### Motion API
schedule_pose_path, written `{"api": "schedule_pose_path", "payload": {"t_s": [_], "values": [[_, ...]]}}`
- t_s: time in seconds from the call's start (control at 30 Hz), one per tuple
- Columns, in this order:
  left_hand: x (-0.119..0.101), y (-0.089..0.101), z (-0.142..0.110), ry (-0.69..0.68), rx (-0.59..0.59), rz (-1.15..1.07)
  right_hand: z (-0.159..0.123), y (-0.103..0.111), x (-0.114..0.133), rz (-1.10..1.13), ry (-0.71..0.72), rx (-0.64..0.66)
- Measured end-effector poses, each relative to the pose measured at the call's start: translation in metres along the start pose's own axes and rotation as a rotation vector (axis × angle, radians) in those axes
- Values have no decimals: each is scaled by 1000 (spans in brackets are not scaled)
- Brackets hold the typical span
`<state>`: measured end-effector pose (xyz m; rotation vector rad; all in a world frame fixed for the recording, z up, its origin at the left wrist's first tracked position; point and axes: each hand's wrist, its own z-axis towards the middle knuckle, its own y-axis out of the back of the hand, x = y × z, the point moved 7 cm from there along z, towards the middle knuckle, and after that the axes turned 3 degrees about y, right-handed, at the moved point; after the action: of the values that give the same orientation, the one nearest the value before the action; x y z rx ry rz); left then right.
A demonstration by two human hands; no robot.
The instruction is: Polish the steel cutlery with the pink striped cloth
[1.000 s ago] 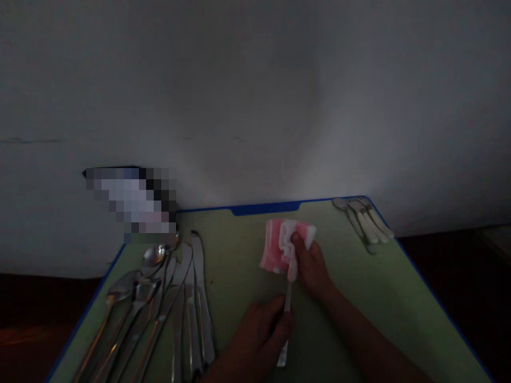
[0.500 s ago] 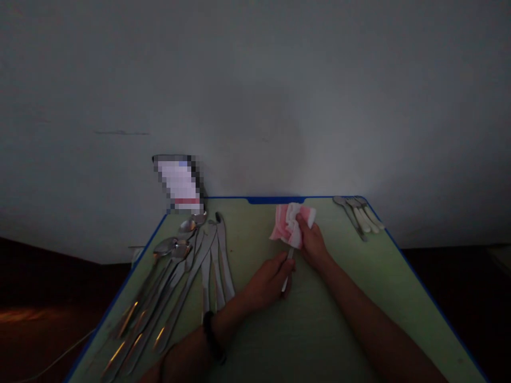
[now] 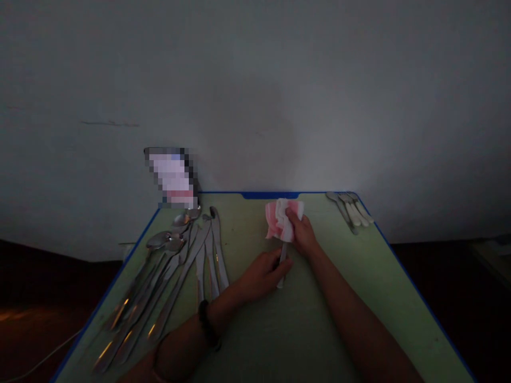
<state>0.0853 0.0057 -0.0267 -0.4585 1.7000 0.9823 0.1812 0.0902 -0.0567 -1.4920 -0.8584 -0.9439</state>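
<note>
My left hand [image 3: 260,275] is closed around the handle of a piece of cutlery [image 3: 283,252], which tilts upward over the middle of the table. Its upper end is hidden inside a pink and white cloth [image 3: 273,219], so I cannot tell its kind. My right hand [image 3: 304,234] grips the cloth around that end, thumb on top. To the left of my hands lie several metal knives [image 3: 200,260] and spoons [image 3: 158,240], handles toward me, some overlapping. My left forearm passes over the ends of some knives.
The pale green table [image 3: 319,340] has a blue edge and stands against a grey wall [image 3: 255,96]. A phone with a blurred screen [image 3: 171,175] leans at the back left corner. A spoon [image 3: 342,213] and several white-handled utensils [image 3: 359,214] lie back right.
The whole view has shifted, so the table and cutlery appear slightly further left and higher. Both hands keep their grips on the utensil and cloth.
</note>
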Motion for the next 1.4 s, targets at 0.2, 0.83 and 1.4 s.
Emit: {"api": "schedule_pose_path", "payload": {"t_s": [0.2,0.83,1.4], "values": [[1,-1,2,25,42,2,5,-3,-2,141,-86,6],[-2,-10,-4,6,231,-142,12,-5,1,307,-110,11],[4,-8,-3,81,328,-355,12,-8,-2,367,-141,54]]}}
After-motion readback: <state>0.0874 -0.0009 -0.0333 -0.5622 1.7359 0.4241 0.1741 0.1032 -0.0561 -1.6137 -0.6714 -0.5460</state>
